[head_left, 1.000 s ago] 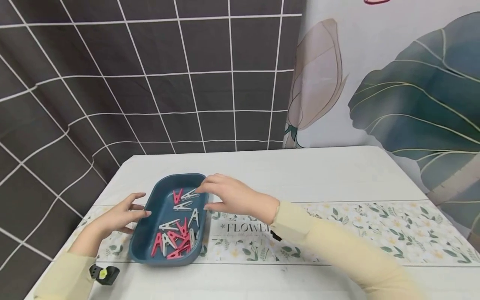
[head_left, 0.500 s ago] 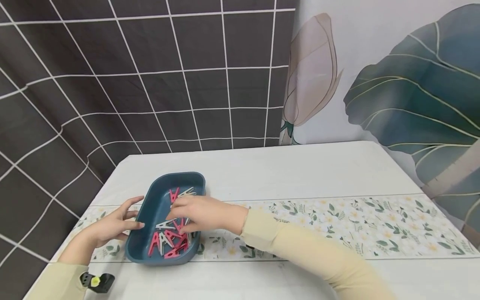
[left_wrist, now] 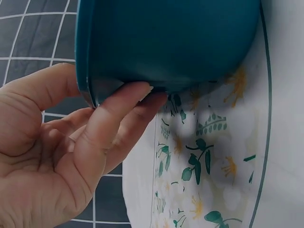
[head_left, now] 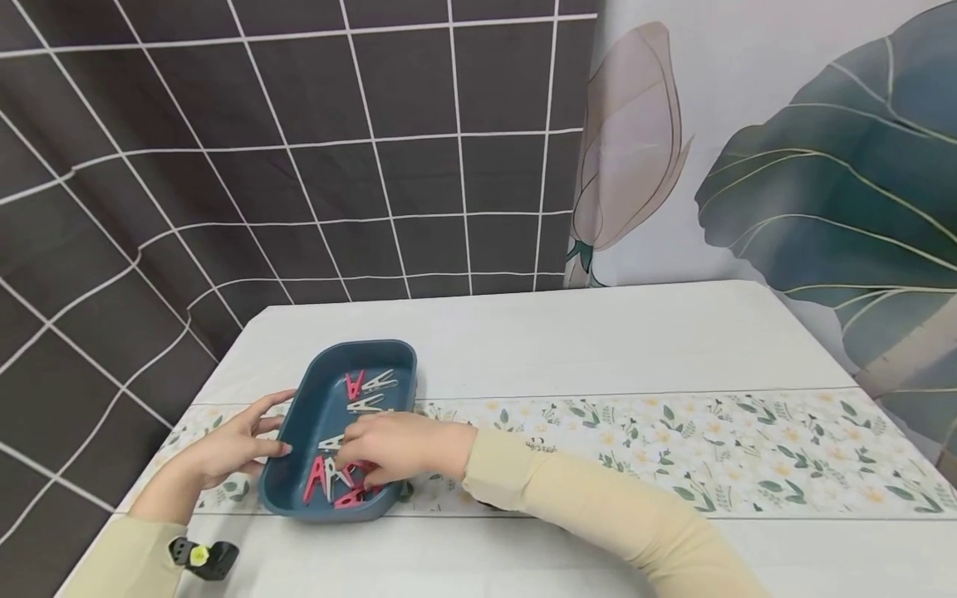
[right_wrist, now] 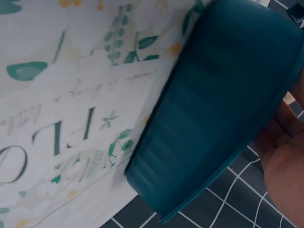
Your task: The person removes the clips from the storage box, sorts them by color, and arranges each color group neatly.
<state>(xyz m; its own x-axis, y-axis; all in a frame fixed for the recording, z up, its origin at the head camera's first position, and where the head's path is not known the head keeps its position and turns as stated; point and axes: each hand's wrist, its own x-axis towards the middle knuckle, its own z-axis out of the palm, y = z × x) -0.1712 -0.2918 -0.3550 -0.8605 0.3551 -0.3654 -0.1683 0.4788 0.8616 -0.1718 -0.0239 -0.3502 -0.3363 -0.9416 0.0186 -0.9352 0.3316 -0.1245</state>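
Reaching over the right wall of the blue box (head_left: 317, 407), the right hand (head_left: 404, 447) is down among the clips, fingers bent; the tips are hidden, and its own wrist view sees only the box's outer wall and part of the palm, so I cannot tell whether it holds a clip. The left hand (head_left: 233, 453) straddles the left wall, thumb over the rim and fingers against the outside, holding it in a loose pinch.

The box sits on the left of the table (head_left: 635, 332), across the flowered strip (head_left: 695, 444). Inside, red clips (head_left: 317, 469) and white clips (head_left: 329, 475) lie crowded at the near end, mostly under or beside the right hand, with a few at the far end, well apart from that heap.

The clips look light, stiff and hard, probably smooth enough to skid on the box floor, and hardly fragile. Each is best pinched across its body; squeezing the spread legs would likely part the other end. Crossed legs could snag neighbours. The box seems to be rigid, light plastic, easily pushed, so its rim is the sensible place to steady it.
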